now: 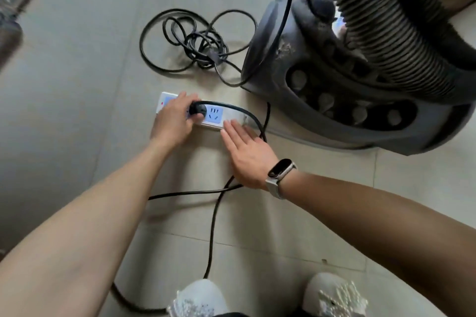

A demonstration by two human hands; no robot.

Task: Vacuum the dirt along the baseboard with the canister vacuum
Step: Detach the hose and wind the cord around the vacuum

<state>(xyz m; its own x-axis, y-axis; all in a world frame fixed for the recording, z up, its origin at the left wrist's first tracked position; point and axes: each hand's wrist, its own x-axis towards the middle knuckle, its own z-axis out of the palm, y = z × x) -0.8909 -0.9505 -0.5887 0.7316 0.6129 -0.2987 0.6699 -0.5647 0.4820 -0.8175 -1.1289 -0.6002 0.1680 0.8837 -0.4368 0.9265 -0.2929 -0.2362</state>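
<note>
Head view looks straight down at a pale tiled floor (77, 85). At the far left edge lies a blurred dark brown object (13, 8) that I cannot identify; between it and the middle the tiles give a wide open stretch. Near the middle, a white power strip (206, 117) with blue sockets lies flat on the floor. The left hand (175, 121) grips a black plug (197, 110), fingers curled round it, at a socket on the strip's left half; whether the plug is fully seated cannot be told. Beyond the strip a black cord (195, 44) lies in a loose tangle of loops. The right hand (247, 154) is released, fingers straight and flat, their tips resting on the strip's right end; a watch (279, 175) sits on that wrist. Another black cable (213, 226) runs from under this hand toward the bottom edge, crossing a second strand. Two light shoes (332, 296) show at the bottom edge. On the right stands the canister vacuum (334, 100), just beside the strip's right end: a dark grey, dusty body with oval openings in its base, and a thick black ribbed hose (386, 20) rising across it toward the top right corner. It fills the right side, leaving a narrow strip of floor between it and the hands.
</note>
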